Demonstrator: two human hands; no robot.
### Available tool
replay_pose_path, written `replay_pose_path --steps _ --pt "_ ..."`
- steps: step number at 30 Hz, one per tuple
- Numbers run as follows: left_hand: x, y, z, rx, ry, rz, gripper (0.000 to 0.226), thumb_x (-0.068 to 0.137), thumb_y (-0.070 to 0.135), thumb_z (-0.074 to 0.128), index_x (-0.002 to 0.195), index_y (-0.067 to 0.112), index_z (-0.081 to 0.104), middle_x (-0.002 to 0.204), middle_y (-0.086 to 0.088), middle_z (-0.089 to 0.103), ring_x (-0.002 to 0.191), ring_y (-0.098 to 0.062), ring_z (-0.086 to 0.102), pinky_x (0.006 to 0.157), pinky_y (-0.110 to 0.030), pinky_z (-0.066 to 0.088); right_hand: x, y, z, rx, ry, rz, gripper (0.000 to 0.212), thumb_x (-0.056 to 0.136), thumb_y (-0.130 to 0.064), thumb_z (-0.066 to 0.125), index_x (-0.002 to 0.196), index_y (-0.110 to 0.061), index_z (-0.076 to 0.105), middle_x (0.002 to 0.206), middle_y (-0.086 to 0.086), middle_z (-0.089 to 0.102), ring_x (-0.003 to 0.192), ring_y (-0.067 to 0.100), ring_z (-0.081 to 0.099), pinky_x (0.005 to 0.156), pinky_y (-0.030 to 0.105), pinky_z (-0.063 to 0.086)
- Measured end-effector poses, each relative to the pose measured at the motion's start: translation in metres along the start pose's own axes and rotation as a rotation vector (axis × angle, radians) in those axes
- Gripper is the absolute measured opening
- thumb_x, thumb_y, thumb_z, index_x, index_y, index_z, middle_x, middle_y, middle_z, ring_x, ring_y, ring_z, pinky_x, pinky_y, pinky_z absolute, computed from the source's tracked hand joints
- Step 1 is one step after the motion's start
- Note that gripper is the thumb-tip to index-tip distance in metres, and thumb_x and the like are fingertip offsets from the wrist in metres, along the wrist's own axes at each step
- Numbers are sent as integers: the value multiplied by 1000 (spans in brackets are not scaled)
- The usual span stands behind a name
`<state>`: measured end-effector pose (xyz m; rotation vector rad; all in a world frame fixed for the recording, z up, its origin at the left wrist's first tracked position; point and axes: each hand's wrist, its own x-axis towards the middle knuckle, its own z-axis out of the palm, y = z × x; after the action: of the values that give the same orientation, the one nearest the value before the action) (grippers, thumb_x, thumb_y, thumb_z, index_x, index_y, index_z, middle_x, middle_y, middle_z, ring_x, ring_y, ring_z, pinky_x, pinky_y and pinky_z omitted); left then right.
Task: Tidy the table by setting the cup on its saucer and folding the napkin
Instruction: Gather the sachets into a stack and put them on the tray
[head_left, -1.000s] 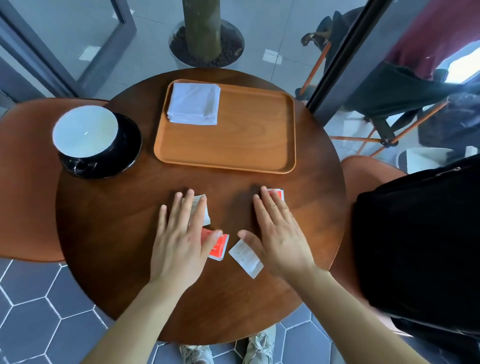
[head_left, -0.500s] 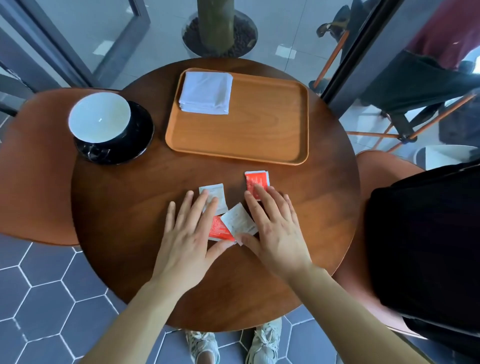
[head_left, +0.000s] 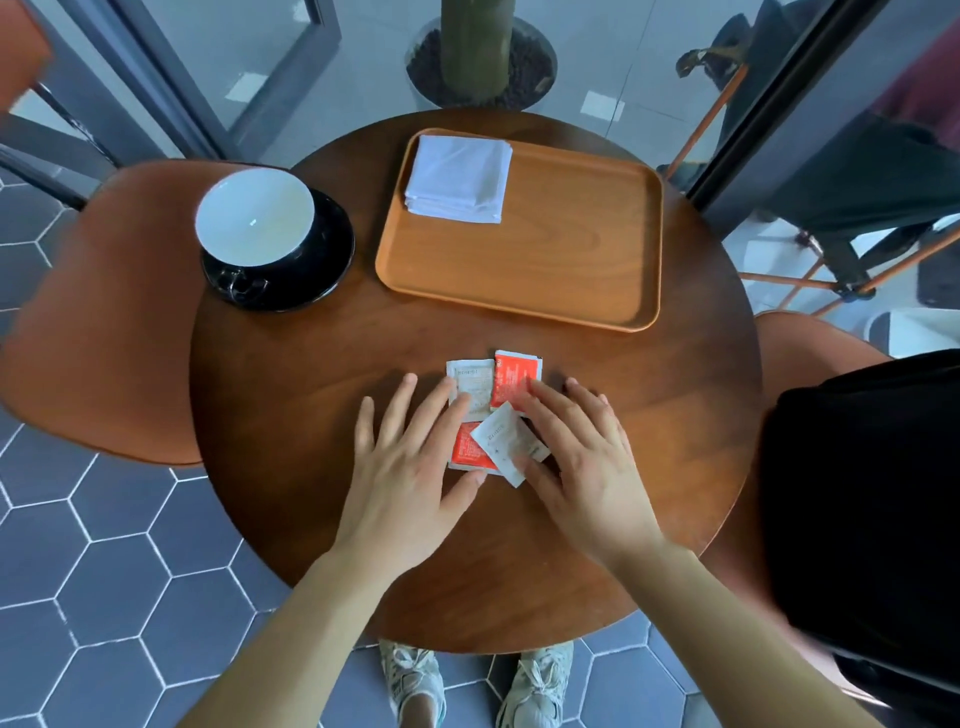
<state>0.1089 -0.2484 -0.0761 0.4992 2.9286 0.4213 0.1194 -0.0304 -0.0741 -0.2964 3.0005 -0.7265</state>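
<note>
White cup (head_left: 254, 218) already sits on its black saucer (head_left: 324, 270) at the left of the table (head_left: 291, 415), and the napkin (head_left: 457, 179) lies folded on the wooden tray (head_left: 571, 254), so both steps look done. Left hand (head_left: 410, 467) and right hand (head_left: 587, 467), fingers straight, press on the clustered sachets (head_left: 514, 379).

On the round desk (head_left: 291, 415) before me, two red packets (head_left: 517, 376) and two white packets (head_left: 470, 382) cluster together, near a wooden tray (head_left: 571, 249).
</note>
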Motion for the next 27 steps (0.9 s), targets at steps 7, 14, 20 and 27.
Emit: replay_pose_path --steps 7,14,20,27 --pt "-3 -5 -4 -57 54 -45 71 92 58 49 146 11 48 156 -12 43 150 -34 32 121 -59 25 8 -4 -4 5 35 103 56 96 -37 62 146 -14 49 154 2 46 148 30 29 118 54 29" --pt "-6 8 -8 -167 195 -131 54 83 39 76 127 9 65 127 -11 63 125 -32 55 101 -57 50 3 1 -13 92 163 97 47 93 -35 68 133 -11 60 136 5 58 127 27 45 103 40 46" --pt "19 15 -21 -157 227 -267 51 88 36 73 132 14 63 119 -11 63 110 -30 57 89 -44 52 -1 -13 -7 -3 147 147 51 85 -57 65 117 -17 70 99 -2 61 84 19 44 71 37 46" --pt "54 14 -41 -184 151 -247 43 89 39 72 125 19 63 116 -5 65 107 -21 60 87 -35 53 7 -20 -1 -78 165 184 49 71 -55 82 98 -16 72 90 -1 62 80 21 49 66 31 33"
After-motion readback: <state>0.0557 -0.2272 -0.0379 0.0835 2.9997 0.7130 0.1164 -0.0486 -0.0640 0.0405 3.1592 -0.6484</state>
